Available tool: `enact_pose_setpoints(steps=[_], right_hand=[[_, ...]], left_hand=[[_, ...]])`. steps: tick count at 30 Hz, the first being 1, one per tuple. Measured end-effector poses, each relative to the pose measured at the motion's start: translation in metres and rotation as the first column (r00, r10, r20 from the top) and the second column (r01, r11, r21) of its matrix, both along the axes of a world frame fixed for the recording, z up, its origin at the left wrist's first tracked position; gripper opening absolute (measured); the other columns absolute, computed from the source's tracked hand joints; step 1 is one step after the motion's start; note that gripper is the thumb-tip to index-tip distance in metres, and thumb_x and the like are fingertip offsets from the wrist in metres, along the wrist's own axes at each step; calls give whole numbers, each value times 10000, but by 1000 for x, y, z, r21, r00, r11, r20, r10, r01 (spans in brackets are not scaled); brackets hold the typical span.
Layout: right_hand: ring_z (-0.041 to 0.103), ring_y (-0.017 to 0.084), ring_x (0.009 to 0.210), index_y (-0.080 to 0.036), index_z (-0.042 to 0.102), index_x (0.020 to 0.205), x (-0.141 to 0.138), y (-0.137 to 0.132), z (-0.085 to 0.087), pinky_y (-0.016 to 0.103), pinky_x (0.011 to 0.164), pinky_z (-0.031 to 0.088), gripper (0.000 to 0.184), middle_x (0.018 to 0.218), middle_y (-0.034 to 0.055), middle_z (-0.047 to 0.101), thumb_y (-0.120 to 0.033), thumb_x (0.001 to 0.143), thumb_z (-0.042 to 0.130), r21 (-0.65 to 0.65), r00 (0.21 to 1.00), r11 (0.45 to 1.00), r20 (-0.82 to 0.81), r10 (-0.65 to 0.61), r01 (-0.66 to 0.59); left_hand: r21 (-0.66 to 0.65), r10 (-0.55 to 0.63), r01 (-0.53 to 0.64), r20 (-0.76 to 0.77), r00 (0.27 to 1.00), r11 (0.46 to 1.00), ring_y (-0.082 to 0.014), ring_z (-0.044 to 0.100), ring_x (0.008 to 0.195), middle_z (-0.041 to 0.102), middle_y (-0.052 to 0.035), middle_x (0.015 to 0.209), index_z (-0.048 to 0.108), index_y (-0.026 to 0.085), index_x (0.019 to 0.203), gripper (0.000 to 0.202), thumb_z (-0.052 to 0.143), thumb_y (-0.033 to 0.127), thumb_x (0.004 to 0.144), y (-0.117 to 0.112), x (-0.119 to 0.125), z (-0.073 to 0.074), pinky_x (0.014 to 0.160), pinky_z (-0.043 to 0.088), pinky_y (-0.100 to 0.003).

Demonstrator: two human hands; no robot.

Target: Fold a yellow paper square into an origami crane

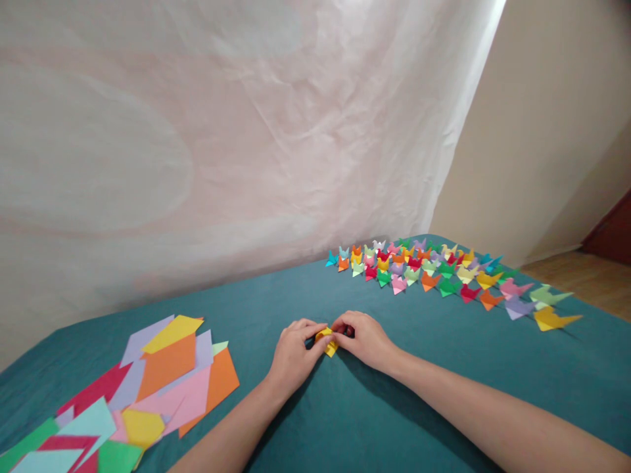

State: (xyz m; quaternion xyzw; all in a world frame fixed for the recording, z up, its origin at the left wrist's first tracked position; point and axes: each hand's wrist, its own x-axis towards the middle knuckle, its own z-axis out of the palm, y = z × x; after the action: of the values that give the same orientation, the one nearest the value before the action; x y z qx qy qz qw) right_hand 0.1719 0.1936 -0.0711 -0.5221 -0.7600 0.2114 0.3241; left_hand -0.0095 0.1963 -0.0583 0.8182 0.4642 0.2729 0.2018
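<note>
A small, partly folded yellow paper piece (pixel 327 341) rests on the teal cloth (pixel 345 420) at the middle of the surface. My left hand (pixel 294 355) pinches its left side with thumb and fingers. My right hand (pixel 363 338) pinches its right side, fingers curled over it. Both hands meet over the paper and hide most of it.
Several loose coloured paper sheets (pixel 167 374) lie scattered at the left. Rows of several small folded paper figures (pixel 434 269) in many colours stand at the back right. A pale draped sheet (pixel 221 131) hangs behind. A beige wall and wooden floor (pixel 582 276) show at right.
</note>
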Motion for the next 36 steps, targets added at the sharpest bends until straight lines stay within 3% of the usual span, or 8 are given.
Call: enact_pose_setpoints(steps=[36], right_hand=[[536, 140, 698, -212, 665, 795, 1, 0, -2, 244, 641, 376, 51, 744, -4, 636, -242, 785, 625, 3, 1000, 1000, 24, -3, 3]], left_hand=[[9, -50, 49, 63, 997, 999, -179, 607, 927, 691, 6, 1006, 679, 290, 1055, 238, 497, 315, 903, 0, -1, -1, 848, 450, -291]])
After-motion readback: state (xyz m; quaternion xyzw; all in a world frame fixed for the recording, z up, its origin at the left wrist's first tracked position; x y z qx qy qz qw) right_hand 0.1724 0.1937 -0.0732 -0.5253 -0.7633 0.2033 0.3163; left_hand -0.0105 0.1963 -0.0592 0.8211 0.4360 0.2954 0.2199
